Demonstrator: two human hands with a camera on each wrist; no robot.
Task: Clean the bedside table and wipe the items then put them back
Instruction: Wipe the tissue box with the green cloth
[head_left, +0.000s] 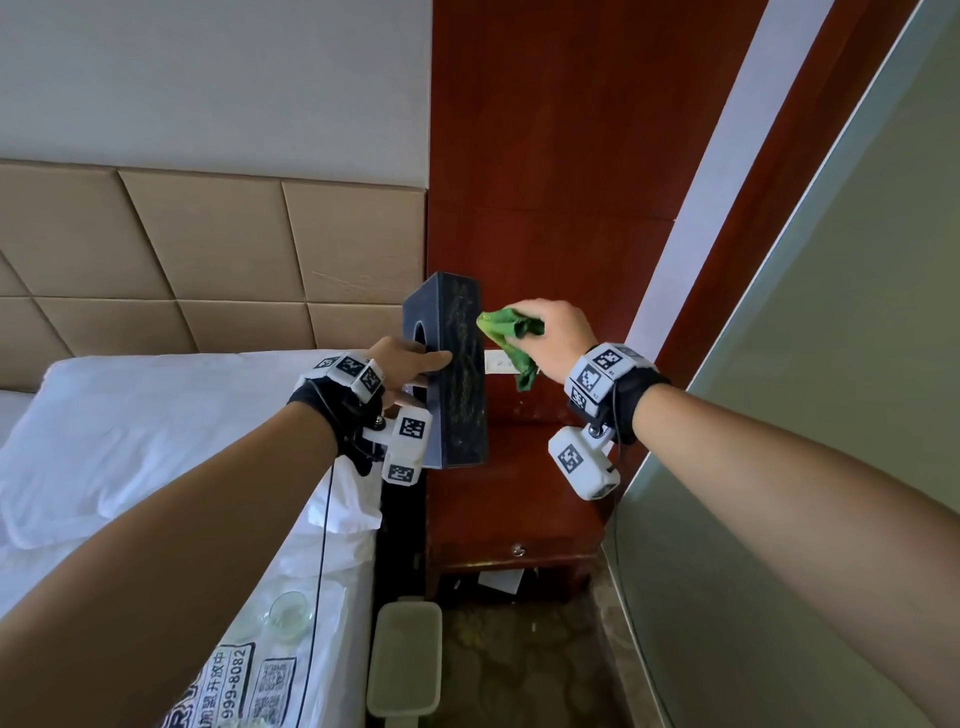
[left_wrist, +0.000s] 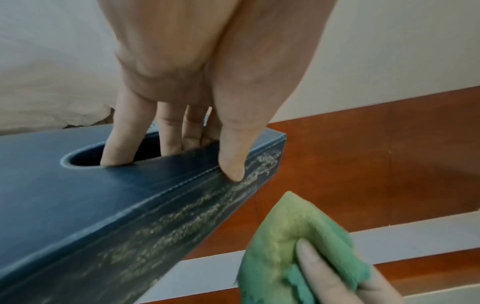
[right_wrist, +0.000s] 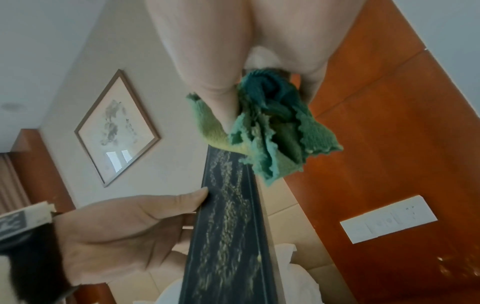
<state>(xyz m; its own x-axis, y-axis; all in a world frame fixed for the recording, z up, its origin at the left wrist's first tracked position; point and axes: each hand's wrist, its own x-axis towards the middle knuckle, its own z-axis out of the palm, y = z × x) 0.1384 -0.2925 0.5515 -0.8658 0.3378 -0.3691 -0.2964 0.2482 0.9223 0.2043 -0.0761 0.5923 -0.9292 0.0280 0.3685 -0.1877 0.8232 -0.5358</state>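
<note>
A: While the left hand (head_left: 402, 364) grips the dark tissue box (head_left: 457, 374), fingers (left_wrist: 122, 142) in its oval opening and thumb on its patterned side, where does the box sit?

B: Held upright above the red tabletop (head_left: 514, 499). Right hand (head_left: 558, 332) clutches a bunched green cloth (head_left: 511, 338) touching the box's upper edge. Glass cups (head_left: 288, 616) lie on the bed, left of the box.

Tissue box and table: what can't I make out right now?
- Inside of the box: dark behind the left hand's fingers in its opening, left wrist view.
- Box's far faces: turned away in every view.
- Table top: partly behind box and wrist cameras, head view.
- Right hand's fingertips: wrapped in the cloth.
</note>
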